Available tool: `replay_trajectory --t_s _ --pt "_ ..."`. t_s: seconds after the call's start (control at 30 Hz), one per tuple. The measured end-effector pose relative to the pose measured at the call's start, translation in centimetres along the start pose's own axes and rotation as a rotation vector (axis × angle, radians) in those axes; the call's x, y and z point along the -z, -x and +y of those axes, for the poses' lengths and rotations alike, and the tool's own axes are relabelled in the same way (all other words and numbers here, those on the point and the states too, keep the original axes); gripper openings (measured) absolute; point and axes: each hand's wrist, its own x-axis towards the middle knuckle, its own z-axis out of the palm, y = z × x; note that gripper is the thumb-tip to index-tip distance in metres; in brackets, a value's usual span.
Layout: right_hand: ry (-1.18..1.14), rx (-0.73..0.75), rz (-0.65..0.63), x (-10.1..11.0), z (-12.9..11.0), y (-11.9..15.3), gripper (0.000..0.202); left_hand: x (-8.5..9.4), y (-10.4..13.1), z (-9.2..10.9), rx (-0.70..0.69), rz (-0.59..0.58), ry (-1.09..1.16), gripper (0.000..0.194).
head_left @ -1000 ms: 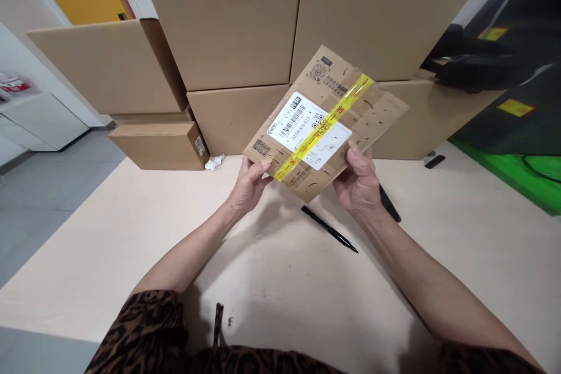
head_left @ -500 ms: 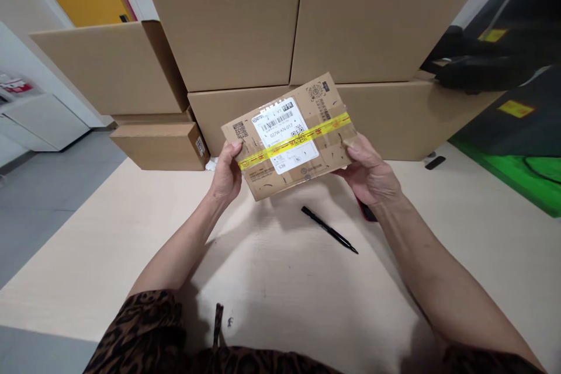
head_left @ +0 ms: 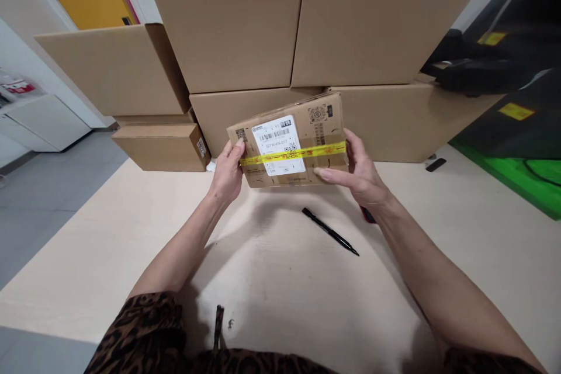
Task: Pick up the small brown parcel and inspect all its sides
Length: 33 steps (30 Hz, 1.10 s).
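Held up over the table is a small brown cardboard box (head_left: 322, 131), with a white shipping label (head_left: 280, 146) and a strip of yellow tape across its front. My left hand (head_left: 228, 170) grips its left edge, thumb on the front face. On the opposite side, my right hand (head_left: 362, 172) holds the box with the thumb laid along the lower front and the fingers at the right edge. The box's top side shows as a thin strip. Below it on the table lies a black pen (head_left: 331, 231).
Large cardboard boxes (head_left: 241, 35) are stacked along the back of the table (head_left: 109, 234). A smaller carton (head_left: 162, 146) stands at the back left. Partly behind my right wrist is a dark object with a red edge (head_left: 368, 214). A small black item (head_left: 436, 165) lies farther right.
The box has tilted so its front faces me more steeply and its top side shows; its right end has dropped. My right thumb has slid inward along the lower front.
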Motion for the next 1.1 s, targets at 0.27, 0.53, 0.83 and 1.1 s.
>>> replay_trajectory --t_s 0.27,0.53,0.83,1.1 --pt "0.479 0.487 0.105 1.0 1.7 -0.9 0.088 1.0 -0.3 1.5 0.321 -0.142 0.15 0.088" --pt "0.612 0.566 -0.001 1.5 5.4 -0.7 0.043 1.2 -0.6 1.0 0.372 -0.229 0.174 0.084" --pt "0.792 0.707 -0.11 -0.6 6.4 0.7 0.035 2.7 -1.3 2.5 0.369 -0.006 0.125 0.055" --pt "0.43 0.502 -0.057 -0.2 0.5 1.4 0.077 1.6 -1.1 2.3 0.149 0.025 0.128 0.051"
